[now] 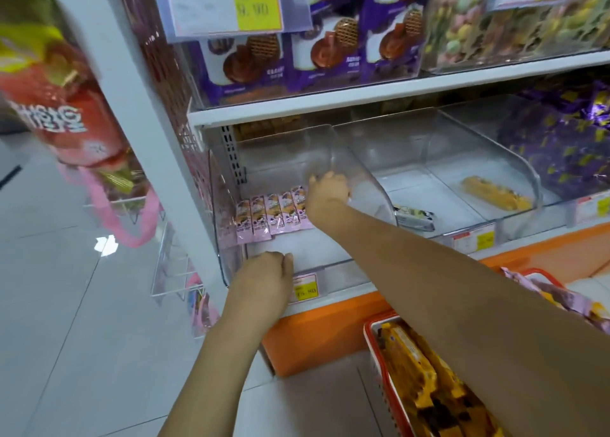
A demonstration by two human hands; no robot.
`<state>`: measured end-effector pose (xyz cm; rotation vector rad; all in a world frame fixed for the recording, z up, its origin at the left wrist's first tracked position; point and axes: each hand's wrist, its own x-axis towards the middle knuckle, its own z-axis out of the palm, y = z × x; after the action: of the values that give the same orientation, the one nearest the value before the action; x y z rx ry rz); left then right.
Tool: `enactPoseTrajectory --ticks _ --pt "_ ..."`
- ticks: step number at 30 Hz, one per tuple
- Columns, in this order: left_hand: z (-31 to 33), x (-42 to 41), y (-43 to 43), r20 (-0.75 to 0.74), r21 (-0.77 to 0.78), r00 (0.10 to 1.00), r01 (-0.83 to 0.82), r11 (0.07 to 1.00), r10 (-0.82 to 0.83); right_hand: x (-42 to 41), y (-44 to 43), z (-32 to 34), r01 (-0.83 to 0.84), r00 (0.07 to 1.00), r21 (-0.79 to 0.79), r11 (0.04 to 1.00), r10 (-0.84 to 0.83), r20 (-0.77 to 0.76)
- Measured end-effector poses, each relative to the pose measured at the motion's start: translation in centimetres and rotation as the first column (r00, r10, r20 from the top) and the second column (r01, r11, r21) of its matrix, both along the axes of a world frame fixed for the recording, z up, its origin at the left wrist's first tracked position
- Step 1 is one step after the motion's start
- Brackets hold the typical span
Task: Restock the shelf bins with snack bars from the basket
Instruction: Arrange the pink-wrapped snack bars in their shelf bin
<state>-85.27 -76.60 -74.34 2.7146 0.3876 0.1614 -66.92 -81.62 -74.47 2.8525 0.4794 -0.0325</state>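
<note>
While the left hand (264, 278) grips the bin (330, 265) at its rim, the right hand (326, 195) meets the pink snack bars (270, 215), grasp hidden.

The left hand (269, 273) sits low in the centre of the frame, back upward, fingers curled under with the tips hidden. The left forearm (211, 364) rises bare from the bottom edge. The right hand (326, 196) reaches higher, mid-frame, fingers bent downward; its grasp is unclear. The right forearm (445, 271) stretches in from the lower right.
</note>
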Motion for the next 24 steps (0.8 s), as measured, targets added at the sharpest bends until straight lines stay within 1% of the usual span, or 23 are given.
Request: enactPoseTrajectory --ticks 2,3,4,6,7,9,11,13,15,17,18,21,22,24 --pt "0.1 -0.2 0.0 0.022 -0.017 1.000 0.010 1.000 -0.010 0.6 0.4 -0.6 -0.014 1.000 -0.037 0.999 0.014 -0.002" --pt "0.1 -0.2 0.1 0.030 -0.023 0.999 0.015 1.000 -0.014 0.9 0.5 -1.0 -0.007 1.000 -0.015 1.000 0.007 -0.025" --pt "0.1 -0.2 0.1 0.033 -0.027 0.999 0.018 0.999 -0.017 1.2 0.5 -1.4 0.010 0.999 0.033 0.999 -0.009 -0.048" --pt "0.1 -0.2 0.1 0.020 -0.029 1.000 0.020 0.999 -0.019 1.5 0.4 -2.1 0.081 0.994 0.180 0.980 -0.066 -0.084" --pt "0.0 -0.2 0.1 0.019 -0.023 1.000 0.024 0.999 -0.024 1.5 0.3 -2.4 0.113 0.991 0.258 0.960 -0.088 -0.105" --pt "-0.1 -0.1 0.2 0.029 -0.014 0.999 0.031 0.999 -0.031 1.5 0.1 -2.7 0.175 0.975 0.386 0.906 -0.104 -0.198" --pt "-0.3 0.0 0.3 0.036 -0.018 0.999 0.039 0.999 -0.038 1.2 0.1 -2.9 0.235 0.949 0.454 0.860 -0.103 -0.297" --pt "-0.3 0.0 0.3 0.045 -0.029 0.998 0.042 0.999 -0.041 0.9 -0.1 -2.8 0.249 0.937 0.479 0.842 -0.086 -0.337" --pt "-0.3 0.0 0.3 0.047 -0.034 0.998 0.043 0.998 -0.042 0.3 -0.7 -2.2 0.199 0.951 0.491 0.848 -0.045 -0.307" --pt "-0.2 -0.1 0.0 0.068 -0.032 0.996 0.063 0.997 -0.061 -0.8 -1.5 -1.1 0.109 0.974 0.503 0.857 0.009 -0.227" --pt "-0.1 -0.1 -0.2 0.093 -0.057 0.992 0.086 0.995 -0.080 -1.6 -2.1 -0.4 0.053 0.984 0.525 0.849 0.045 -0.173" --pt "0.4 -0.2 -2.1 0.259 -0.270 0.961 0.165 0.949 -0.094 -4.6 -5.0 1.7 -0.140 0.984 0.630 0.764 0.180 0.000" --pt "0.6 -0.4 -3.1 0.314 -0.310 0.945 0.196 0.930 -0.094 -5.7 -6.5 2.3 -0.203 0.974 0.657 0.726 0.220 0.058" --pt "1.1 -0.7 -5.2 0.402 -0.315 0.907 0.264 0.912 -0.124 -8.0 -10.1 3.7 -0.281 0.957 0.692 0.664 0.244 0.155"
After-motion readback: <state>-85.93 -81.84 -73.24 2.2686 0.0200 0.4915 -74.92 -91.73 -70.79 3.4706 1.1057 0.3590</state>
